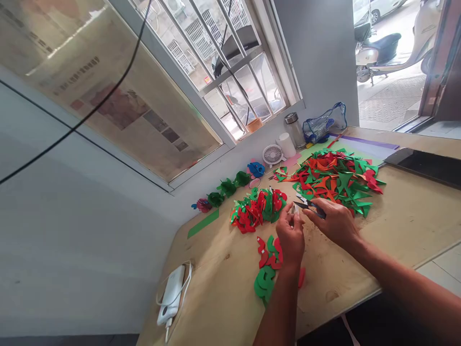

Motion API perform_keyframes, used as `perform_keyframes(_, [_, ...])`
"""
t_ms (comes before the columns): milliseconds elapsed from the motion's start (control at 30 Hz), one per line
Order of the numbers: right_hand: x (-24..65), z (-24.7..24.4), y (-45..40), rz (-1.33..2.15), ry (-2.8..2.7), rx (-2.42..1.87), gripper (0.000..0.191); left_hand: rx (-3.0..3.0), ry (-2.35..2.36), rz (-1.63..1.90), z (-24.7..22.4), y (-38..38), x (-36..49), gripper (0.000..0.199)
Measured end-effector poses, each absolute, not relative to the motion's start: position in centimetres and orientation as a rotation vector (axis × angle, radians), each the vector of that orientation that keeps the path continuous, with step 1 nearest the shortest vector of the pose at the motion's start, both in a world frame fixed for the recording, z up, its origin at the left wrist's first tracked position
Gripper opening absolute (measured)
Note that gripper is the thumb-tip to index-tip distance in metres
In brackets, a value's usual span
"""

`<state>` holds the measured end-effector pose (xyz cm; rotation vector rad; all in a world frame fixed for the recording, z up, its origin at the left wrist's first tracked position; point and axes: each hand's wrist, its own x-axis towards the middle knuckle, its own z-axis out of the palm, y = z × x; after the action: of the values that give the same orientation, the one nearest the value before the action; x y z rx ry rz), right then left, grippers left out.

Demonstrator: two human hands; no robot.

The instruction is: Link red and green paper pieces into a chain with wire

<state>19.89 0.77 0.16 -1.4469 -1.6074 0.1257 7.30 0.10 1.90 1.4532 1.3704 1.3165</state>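
My right hand (336, 222) is closed on scissors (301, 204), whose dark blades stand apart and point left toward my other hand. Between the bent fingers of my left hand (291, 235) is a small whitish, see-through piece (296, 210); its exact kind is too small to make out. Below and left of that hand lie curved red paper cutouts (262, 252) and green paper cutouts (264, 283), some bearing small white squares. Just beyond my left hand is a heap of red and green cutouts (257, 211). A larger pile of paper scraps (334, 178) lies past my right hand.
On the wooden table (216, 283), a white power bank (171, 293) with cable lies at left. Along the wall are green paper ornaments (227, 186), a blue tape dispenser (256, 168), a small fan (272, 154) and a bottle (294, 129). A dark tablet (425, 166) rests at right.
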Motion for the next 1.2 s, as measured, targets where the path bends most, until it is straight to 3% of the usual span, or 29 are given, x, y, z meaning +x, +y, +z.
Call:
perform_keyframes(100, [19.9,0.1,0.6,0.053,-1.586,-1.487,0.036,1.523,1.478,1.301,1.8,0.5,8.9,0.046])
perform_keyframes(300, [20.1,0.1,0.5,-0.035,-1.636,-1.501,0.033,1.504,1.347,1.223,1.2,0.1,9.9,0.017])
perform_keyframes(600, [19.6,0.5,0.0,-0.072,-1.804,-1.406,0.038,1.193,1.313,1.478,2.6,0.2,5.2,0.028])
perform_keyframes(1200, [19.0,-0.8,0.3,-0.106,-2.162,-1.227,0.036,1.144,1.23,1.45,1.6,0.5,2.6,0.017])
